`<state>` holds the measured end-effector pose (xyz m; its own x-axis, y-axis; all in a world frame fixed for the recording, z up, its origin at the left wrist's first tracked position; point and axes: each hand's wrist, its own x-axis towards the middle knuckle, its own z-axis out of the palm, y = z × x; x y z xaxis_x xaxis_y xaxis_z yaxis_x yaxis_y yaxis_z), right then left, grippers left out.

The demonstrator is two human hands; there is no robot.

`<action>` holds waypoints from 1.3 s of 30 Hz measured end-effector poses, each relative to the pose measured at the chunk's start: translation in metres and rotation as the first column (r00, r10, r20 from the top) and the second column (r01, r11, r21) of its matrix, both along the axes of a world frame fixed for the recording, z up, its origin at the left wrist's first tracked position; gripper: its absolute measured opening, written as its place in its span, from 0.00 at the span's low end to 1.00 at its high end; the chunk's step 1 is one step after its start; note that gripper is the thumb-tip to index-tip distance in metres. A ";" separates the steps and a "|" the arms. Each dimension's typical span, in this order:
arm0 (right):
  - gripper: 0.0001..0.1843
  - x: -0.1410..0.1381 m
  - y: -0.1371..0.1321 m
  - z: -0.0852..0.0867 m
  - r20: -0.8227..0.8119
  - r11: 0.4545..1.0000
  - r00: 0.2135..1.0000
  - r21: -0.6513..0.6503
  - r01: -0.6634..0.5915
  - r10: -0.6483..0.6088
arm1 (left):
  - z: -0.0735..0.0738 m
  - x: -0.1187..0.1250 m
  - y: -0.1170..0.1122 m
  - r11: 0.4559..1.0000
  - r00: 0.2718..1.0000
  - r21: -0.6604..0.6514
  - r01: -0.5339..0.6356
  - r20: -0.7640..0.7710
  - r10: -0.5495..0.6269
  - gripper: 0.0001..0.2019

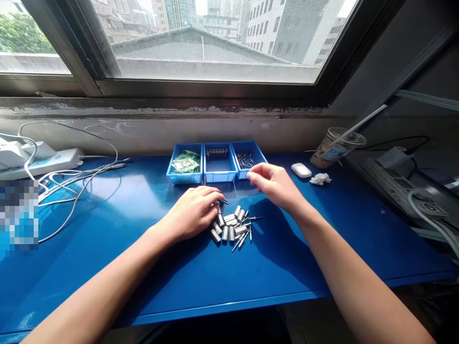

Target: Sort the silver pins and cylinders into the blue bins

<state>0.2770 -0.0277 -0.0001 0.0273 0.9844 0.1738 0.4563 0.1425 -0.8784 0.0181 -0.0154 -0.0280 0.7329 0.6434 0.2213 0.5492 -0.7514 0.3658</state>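
Observation:
My left hand (pixel 195 210) rests on the blue table with curled fingers, at the left edge of a loose pile. Near its fingertips lies a thin pointed metal piece (pixel 224 201); whether the hand grips anything is hidden. The pile holds several silver metal blocks (pixel 225 233) and several thin metal pins (pixel 243 239). My right hand (pixel 275 185) hovers beside the front of the right blue bin (pixel 253 148), thumb and fingers pinched together. What it pinches, if anything, is too small to make out. Dark thin pins (pixel 244 160) lie in that bin.
The middle blue bin (pixel 220 176) has several small cylinders along its back. Green packets (pixel 186 162) fill the left bin. White cables (pixel 75 191) and a power strip (pixel 53 162) lie left. At right are a white case (pixel 301 170), crumpled tissue (pixel 320 178) and a plastic cup (pixel 328 152).

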 end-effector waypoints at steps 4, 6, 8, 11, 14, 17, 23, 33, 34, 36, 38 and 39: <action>0.09 -0.018 -0.005 -0.011 0.350 0.972 0.913 0.027 -0.234 0.210 | -0.003 -0.001 0.002 0.999 1.000 0.033 0.009 0.029 -0.010 0.15; 0.09 -0.027 -0.005 -0.018 0.437 0.959 0.866 0.021 -0.281 0.244 | -0.004 -0.001 0.003 0.999 0.999 0.041 0.009 0.041 -0.011 0.15; 0.08 -0.032 -0.004 -0.024 0.493 0.953 0.830 0.003 -0.302 0.261 | -0.004 -0.001 0.003 0.999 0.999 0.050 0.008 0.053 -0.010 0.15; 0.07 -0.035 -0.003 -0.026 0.518 0.962 0.820 -0.020 -0.274 0.244 | -0.004 -0.002 0.004 0.998 0.997 0.064 0.021 0.066 -0.025 0.14; 0.07 -0.035 -0.002 -0.024 0.506 0.969 0.830 -0.055 -0.240 0.234 | -0.004 -0.002 0.005 0.998 0.996 0.063 0.030 0.077 -0.035 0.14; 0.07 -0.036 -0.002 -0.022 0.512 0.972 0.828 -0.069 -0.225 0.228 | -0.004 -0.001 0.006 0.997 0.995 0.067 0.041 0.091 -0.047 0.14; 0.06 -0.042 -0.002 -0.023 0.529 0.982 0.827 -0.106 -0.156 0.188 | -0.008 -0.001 0.008 0.996 0.993 0.070 0.053 0.106 -0.060 0.15; 0.06 -0.050 -0.003 -0.019 0.546 0.988 0.826 -0.135 -0.081 0.142 | -0.010 -0.001 0.008 0.993 0.982 0.093 0.077 0.163 -0.092 0.16; 0.06 -0.051 -0.004 -0.018 0.552 0.988 0.823 -0.139 -0.071 0.136 | -0.011 0.000 0.008 0.992 0.981 0.097 0.078 0.168 -0.093 0.15; 0.06 -0.053 -0.004 -0.017 0.569 0.989 0.813 -0.142 -0.050 0.123 | -0.012 0.000 0.008 0.992 0.982 0.104 0.074 0.168 -0.091 0.14; 0.06 -0.055 -0.004 -0.016 0.583 0.990 0.805 -0.138 -0.034 0.108 | -0.012 0.001 0.008 0.992 0.984 0.109 0.065 0.159 -0.082 0.13; 0.06 -0.055 -0.005 -0.016 0.590 0.990 0.801 -0.135 -0.028 0.103 | -0.012 0.001 0.008 0.992 0.986 0.110 0.053 0.154 -0.070 0.13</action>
